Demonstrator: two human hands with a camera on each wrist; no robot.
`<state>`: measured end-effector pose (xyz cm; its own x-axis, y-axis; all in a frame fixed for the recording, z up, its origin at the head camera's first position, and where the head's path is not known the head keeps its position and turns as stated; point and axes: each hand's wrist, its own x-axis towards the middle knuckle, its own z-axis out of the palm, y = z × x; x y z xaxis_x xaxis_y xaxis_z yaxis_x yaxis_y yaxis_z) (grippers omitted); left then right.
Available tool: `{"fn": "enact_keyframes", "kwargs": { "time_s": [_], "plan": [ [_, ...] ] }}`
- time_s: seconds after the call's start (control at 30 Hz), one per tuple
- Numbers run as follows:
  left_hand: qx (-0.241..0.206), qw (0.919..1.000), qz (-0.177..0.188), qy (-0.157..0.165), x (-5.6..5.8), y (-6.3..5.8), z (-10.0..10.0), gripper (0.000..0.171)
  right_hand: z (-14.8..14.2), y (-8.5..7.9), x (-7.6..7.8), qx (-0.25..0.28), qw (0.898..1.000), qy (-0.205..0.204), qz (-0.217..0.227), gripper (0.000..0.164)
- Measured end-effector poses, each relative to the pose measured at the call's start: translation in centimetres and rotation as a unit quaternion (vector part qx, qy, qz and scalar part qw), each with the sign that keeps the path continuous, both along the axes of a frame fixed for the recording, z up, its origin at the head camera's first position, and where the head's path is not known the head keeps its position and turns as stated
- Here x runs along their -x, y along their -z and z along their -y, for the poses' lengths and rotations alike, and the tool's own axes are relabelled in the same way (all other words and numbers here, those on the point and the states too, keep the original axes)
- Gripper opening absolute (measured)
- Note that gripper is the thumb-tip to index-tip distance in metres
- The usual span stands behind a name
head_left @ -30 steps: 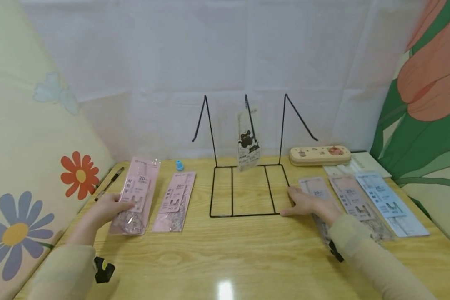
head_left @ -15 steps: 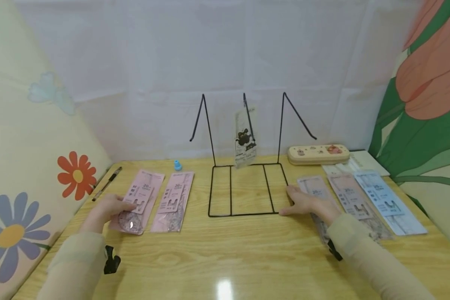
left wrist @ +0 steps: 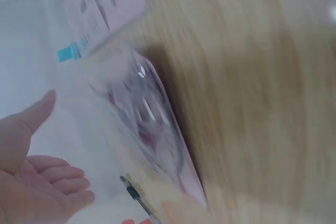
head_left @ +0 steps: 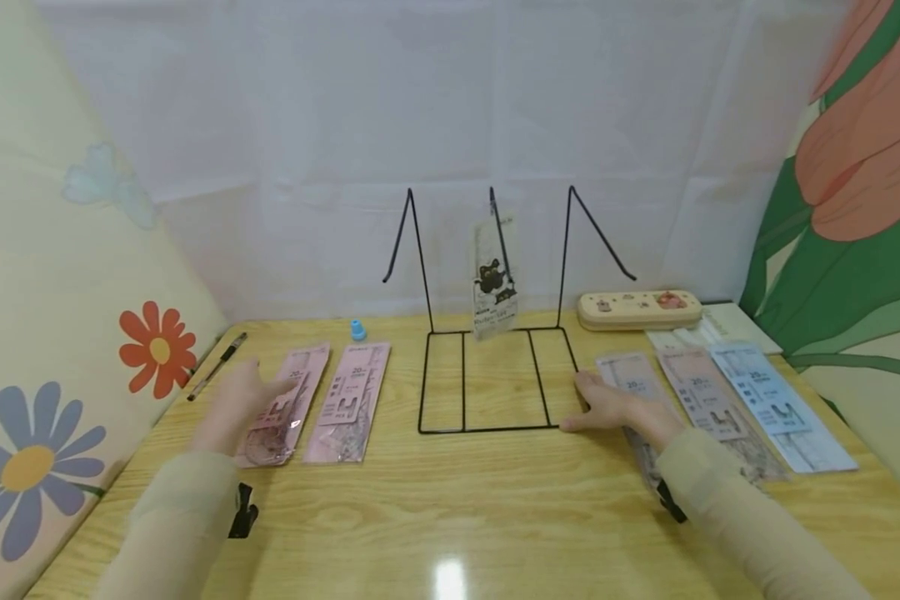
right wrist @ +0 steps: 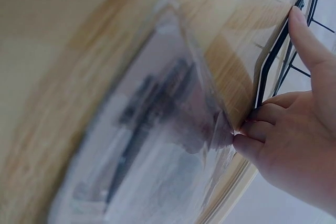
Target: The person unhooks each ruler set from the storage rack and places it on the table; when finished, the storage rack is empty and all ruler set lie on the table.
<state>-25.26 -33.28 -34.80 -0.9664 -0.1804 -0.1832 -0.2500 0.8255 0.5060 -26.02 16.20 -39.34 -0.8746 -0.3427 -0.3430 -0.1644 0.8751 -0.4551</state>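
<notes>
My left hand (head_left: 234,398) hovers at the left edge of a pink ruler set pack (head_left: 276,429), thumb extended and fingers loose. In the left wrist view a gap shows between that hand and the clear-fronted pack (left wrist: 149,116). Right beside it lies a second pink ruler set pack (head_left: 348,404). A black wire display rack (head_left: 501,430) with three hooks stands mid-table. My right hand (head_left: 611,407) holds its right base corner, thumb on the front and fingers on the side wire. From the middle hook hangs a ruler set (head_left: 492,287) with a cartoon sheep.
Right of the rack lie a greyish-pink pack (head_left: 630,372), a pink pack (head_left: 697,392) and a blue pack (head_left: 765,392). Behind them sit a cream pencil case (head_left: 637,310) and a white item (head_left: 742,327). A pen (head_left: 217,367) and small blue object (head_left: 357,330) lie left.
My left hand lowered the pink pack flat onto the table, let go, and drew its fingers up off it. My right hand has stayed on the rack.
</notes>
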Motion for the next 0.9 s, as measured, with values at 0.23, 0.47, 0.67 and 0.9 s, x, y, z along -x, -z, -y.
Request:
{"fn": "enact_keyframes", "kwargs": {
  "time_s": [0.23, 0.47, 0.67, 0.9],
  "plan": [
    [0.0, 0.9971, -0.039, 0.065, 1.9, -0.6, -4.1, 0.095, 0.0, -0.1, 0.0, 0.001, 1.0, -0.004, -0.002, 0.101],
    [-0.079, 0.989, -0.065, 0.107, 3.7, -0.8, -9.8, 0.092, -0.1, -0.1, -0.1, 0.008, 1.0, -0.009, -0.001, 0.101],
    [-0.167, 0.9693, -0.091, 0.156, 5.3, -0.6, -14.6, 0.088, -0.3, 0.2, 0.2, 0.008, 1.0, -0.006, -0.001, 0.102],
    [-0.21, 0.955, -0.115, 0.175, 6.4, -1.2, -19.6, 0.084, -0.5, 0.5, 0.4, 0.016, 1.0, -0.012, -0.005, 0.103]
  ]
}}
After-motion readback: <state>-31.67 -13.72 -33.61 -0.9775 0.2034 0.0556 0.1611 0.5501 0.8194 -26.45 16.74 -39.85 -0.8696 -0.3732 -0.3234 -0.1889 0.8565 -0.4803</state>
